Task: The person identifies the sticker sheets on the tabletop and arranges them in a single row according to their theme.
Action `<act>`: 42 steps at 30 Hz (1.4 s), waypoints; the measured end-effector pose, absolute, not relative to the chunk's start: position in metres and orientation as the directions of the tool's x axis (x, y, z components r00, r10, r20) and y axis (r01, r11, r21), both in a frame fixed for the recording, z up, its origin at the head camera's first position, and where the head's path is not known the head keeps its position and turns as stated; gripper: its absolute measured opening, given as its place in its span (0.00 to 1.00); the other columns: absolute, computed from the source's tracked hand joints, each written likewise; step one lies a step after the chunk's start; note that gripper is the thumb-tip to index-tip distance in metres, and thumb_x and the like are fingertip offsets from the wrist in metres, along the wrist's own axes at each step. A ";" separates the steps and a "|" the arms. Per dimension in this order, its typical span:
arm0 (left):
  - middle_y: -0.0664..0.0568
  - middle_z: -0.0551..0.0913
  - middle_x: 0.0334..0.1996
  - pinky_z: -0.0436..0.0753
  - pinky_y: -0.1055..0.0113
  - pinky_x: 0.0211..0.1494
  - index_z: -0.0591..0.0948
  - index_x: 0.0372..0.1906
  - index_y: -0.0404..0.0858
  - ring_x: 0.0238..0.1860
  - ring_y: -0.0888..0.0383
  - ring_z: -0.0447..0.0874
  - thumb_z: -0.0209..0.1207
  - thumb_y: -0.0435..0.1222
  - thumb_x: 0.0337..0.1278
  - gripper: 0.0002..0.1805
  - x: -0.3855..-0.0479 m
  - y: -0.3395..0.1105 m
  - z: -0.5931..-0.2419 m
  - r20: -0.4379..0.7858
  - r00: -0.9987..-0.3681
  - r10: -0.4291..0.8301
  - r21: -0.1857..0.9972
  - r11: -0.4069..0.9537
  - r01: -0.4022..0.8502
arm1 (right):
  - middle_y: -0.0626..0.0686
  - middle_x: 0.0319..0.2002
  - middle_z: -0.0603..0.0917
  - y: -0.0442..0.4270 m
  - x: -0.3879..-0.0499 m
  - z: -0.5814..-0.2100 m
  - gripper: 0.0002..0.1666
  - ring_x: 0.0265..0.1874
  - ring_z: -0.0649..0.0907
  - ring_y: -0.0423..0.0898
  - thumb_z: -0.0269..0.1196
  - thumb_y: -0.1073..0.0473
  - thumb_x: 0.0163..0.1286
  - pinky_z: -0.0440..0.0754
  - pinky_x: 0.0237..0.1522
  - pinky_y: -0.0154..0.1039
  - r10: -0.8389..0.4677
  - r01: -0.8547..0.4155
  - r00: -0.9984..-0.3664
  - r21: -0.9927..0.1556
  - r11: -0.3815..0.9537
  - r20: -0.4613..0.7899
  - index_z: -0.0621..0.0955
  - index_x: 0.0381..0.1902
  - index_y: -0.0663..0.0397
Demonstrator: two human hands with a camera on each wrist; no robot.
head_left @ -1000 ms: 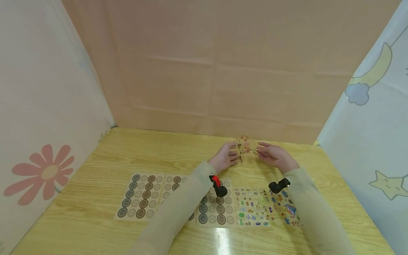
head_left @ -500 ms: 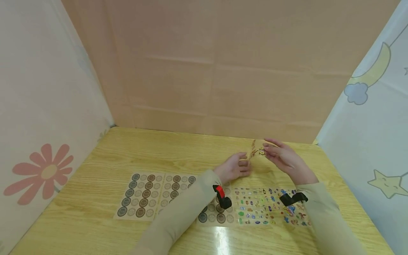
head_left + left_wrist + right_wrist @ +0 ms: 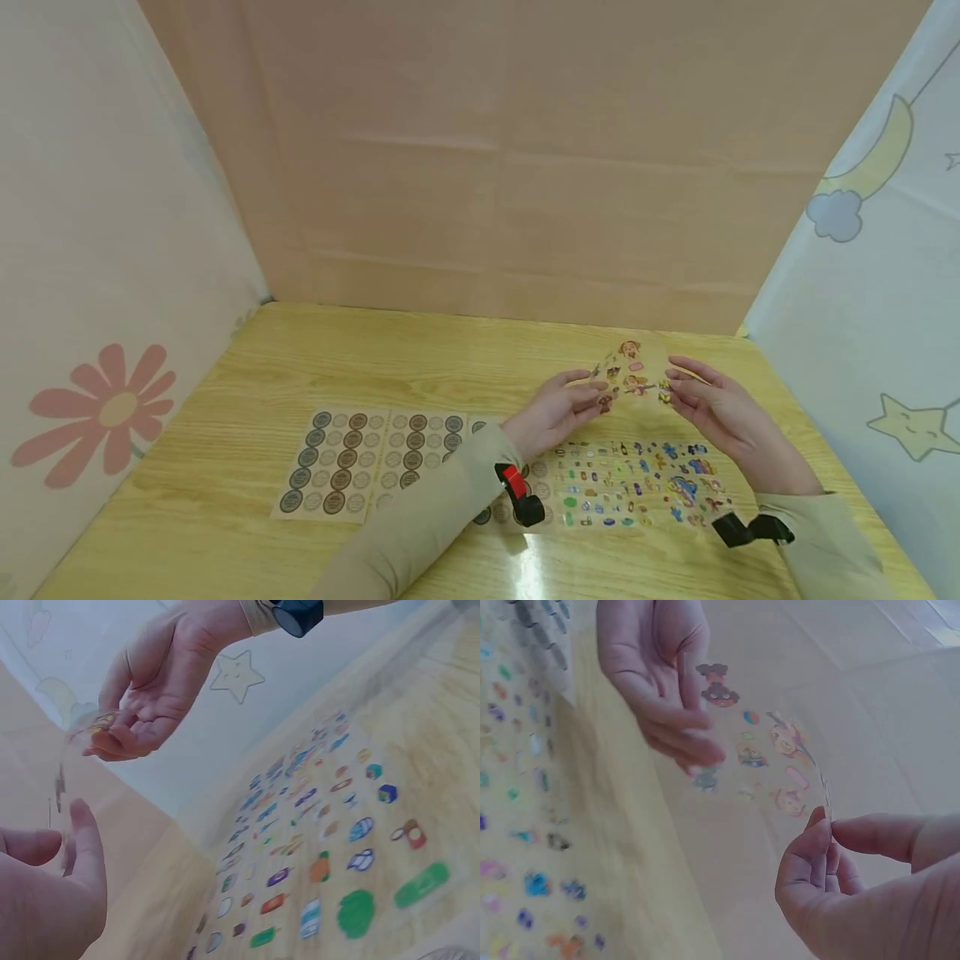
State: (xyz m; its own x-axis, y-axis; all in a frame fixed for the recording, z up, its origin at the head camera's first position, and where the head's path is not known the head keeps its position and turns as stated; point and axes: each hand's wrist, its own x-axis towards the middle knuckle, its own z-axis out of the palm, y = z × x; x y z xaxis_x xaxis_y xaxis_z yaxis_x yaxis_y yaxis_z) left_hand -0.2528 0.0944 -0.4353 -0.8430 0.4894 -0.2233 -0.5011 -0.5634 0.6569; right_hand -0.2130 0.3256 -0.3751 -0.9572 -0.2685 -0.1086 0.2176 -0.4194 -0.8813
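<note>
A clear sticker sheet printed with cartoon figures is held above the table between both hands, slightly bent. My right hand pinches its right edge between thumb and fingers, which the right wrist view shows plainly on the sheet. At the opposite edge, my left hand holds the sheet between thumb and fingers. In the left wrist view the sheet is nearly edge-on and hard to make out. Below the hands lie sheets of small colourful stickers, with blue and orange figures on the right one.
Sheets of round brown and grey stickers lie in a row to the left on the wooden table. The left sleeve covers part of them. A plain backdrop stands behind, with patterned side panels.
Both hands have moved right and toward me with the sticker sheet. The sheet was turned nearly edge-on half a second ago and now faces the head camera. Table sheets are unmoved.
</note>
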 end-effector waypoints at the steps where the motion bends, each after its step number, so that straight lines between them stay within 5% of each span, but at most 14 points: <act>1: 0.40 0.79 0.49 0.80 0.62 0.54 0.62 0.67 0.31 0.52 0.47 0.80 0.52 0.21 0.63 0.28 -0.251 0.096 -0.436 -0.215 -0.850 0.481 0.672 -0.558 -0.486 | 0.51 0.43 0.79 0.329 -0.209 -0.378 0.19 0.39 0.81 0.43 0.48 0.71 0.74 0.81 0.43 0.34 -0.270 0.221 -0.956 -0.881 -0.418 -0.111 0.80 0.52 0.49; 8: 0.42 0.83 0.42 0.84 0.66 0.44 0.66 0.59 0.34 0.46 0.48 0.84 0.56 0.21 0.60 0.24 -0.236 0.110 -0.441 -0.200 -0.878 0.434 0.746 -0.514 -0.424 | 0.50 0.46 0.79 0.353 -0.179 -0.402 0.21 0.41 0.81 0.42 0.44 0.71 0.76 0.80 0.45 0.35 -0.307 0.262 -0.944 -0.842 -0.471 -0.122 0.79 0.53 0.50; 19: 0.41 0.83 0.36 0.85 0.62 0.43 0.75 0.47 0.34 0.39 0.47 0.86 0.59 0.19 0.53 0.16 -0.206 0.140 -0.440 -0.286 -0.897 0.336 0.790 -0.447 -0.419 | 0.47 0.48 0.78 0.380 -0.133 -0.426 0.24 0.45 0.80 0.43 0.41 0.71 0.77 0.79 0.53 0.37 -0.270 0.295 -0.948 -0.777 -0.557 -0.167 0.82 0.52 0.49; 32: 0.34 0.80 0.46 0.83 0.54 0.49 0.72 0.57 0.23 0.48 0.39 0.81 0.50 0.20 0.63 0.17 -0.185 0.167 -0.439 -0.383 -0.797 0.466 0.659 -0.467 -0.590 | 0.48 0.43 0.83 0.414 -0.101 -0.435 0.24 0.44 0.82 0.47 0.42 0.69 0.77 0.79 0.53 0.39 -0.126 0.309 -0.946 -0.716 -0.626 -0.299 0.86 0.42 0.49; 42: 0.34 0.77 0.50 0.75 0.41 0.56 0.71 0.58 0.22 0.53 0.34 0.76 0.48 0.40 0.69 0.24 -0.177 0.187 -0.440 -0.396 -0.711 0.581 0.574 -0.448 -0.685 | 0.48 0.39 0.80 0.428 -0.088 -0.437 0.18 0.42 0.81 0.43 0.49 0.66 0.76 0.77 0.56 0.37 0.043 0.301 -0.889 -0.654 -0.694 -0.455 0.85 0.34 0.50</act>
